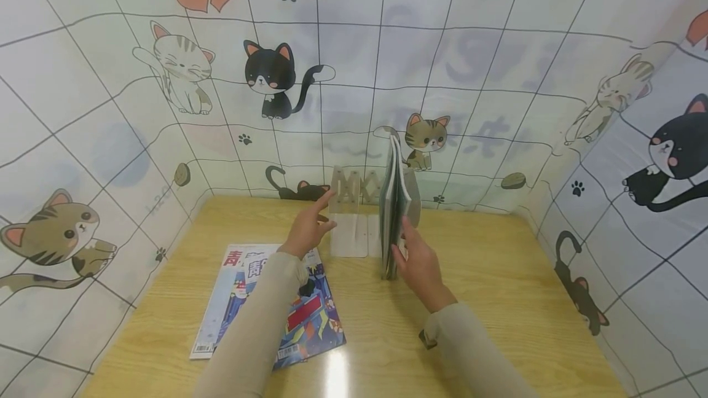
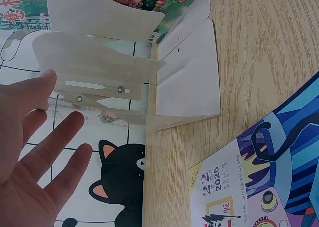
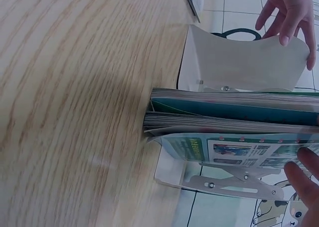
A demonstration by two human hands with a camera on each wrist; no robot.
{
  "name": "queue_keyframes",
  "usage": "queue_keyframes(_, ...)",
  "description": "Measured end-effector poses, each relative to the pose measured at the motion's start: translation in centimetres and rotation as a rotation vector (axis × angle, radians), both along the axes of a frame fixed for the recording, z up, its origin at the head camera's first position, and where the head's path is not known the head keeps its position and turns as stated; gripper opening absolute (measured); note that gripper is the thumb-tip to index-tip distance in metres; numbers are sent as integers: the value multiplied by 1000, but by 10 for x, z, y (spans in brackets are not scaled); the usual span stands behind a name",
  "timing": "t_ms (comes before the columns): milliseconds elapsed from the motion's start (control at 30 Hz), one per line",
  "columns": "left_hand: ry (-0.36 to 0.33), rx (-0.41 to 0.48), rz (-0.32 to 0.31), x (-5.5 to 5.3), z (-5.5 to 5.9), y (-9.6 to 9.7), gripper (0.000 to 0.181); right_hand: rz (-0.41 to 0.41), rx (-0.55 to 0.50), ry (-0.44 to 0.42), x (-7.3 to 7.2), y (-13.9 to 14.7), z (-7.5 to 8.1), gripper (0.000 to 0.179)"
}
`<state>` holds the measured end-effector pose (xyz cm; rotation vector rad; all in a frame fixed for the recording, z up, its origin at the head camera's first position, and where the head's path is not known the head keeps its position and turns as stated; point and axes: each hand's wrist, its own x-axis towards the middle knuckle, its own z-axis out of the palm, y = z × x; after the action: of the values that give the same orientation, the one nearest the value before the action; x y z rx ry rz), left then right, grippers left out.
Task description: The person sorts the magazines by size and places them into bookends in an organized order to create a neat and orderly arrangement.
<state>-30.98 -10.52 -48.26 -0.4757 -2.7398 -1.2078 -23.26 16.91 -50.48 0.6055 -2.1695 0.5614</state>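
Note:
An extendable white metal book rack (image 1: 348, 235) with upright end panels and crossed links stands at the back of the table. Several magazines (image 1: 389, 220) stand upright in it, toward its right side. My left hand (image 1: 306, 226) is at the rack's left end panel (image 2: 94, 62), fingers spread and mostly straight; the right wrist view shows its thumb at the panel's edge. My right hand (image 1: 423, 269) touches the standing magazines from the right. Its extended fingertips (image 3: 299, 174) lie on the outer cover, while the thumb is near their front edge in the head view.
Overlapping magazines (image 1: 310, 318) with colourful covers lie flat on the left of the wooden table (image 1: 487, 275), partly under my left forearm. A cat-patterned wall covering (image 1: 359, 66) rises behind the rack and along both sides.

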Motion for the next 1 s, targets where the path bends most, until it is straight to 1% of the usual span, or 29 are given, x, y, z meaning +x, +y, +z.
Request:
queue_keyframes(100, 7, -3, -5, 0, 0, 0, 83, -6, 13, 33, 0, 0, 0, 81)
queue_keyframes(233, -7, -14, 1, 0, 3, 1, 82, -6, 5, -7, 2, 0, 0, 78)
queue_keyframes(333, -22, -19, 7, 1, 4, 1, 81, 4, -5, -41, 4, 1, -1, 73)
queue_keyframes(433, -22, -17, 12, 1, 4, 1, 80, 17, -15, -45, 4, 3, -2, 66)
queue_keyframes(600, -12, -3, 17, 2, 4, 2, 78, 52, -44, -2, 2, 7, -4, 62)
queue_keyframes(800, -9, -6, 17, 2, 4, 2, 79, 82, -77, 38, -3, 12, -4, 55)
queue_keyframes(933, -16, -1, 15, 3, 5, 2, 80, 66, -90, 72, -8, 15, -2, 50)
queue_keyframes(1000, -18, -1, 18, 3, 5, 2, 80, 42, -88, 85, -11, 16, 0, 49)
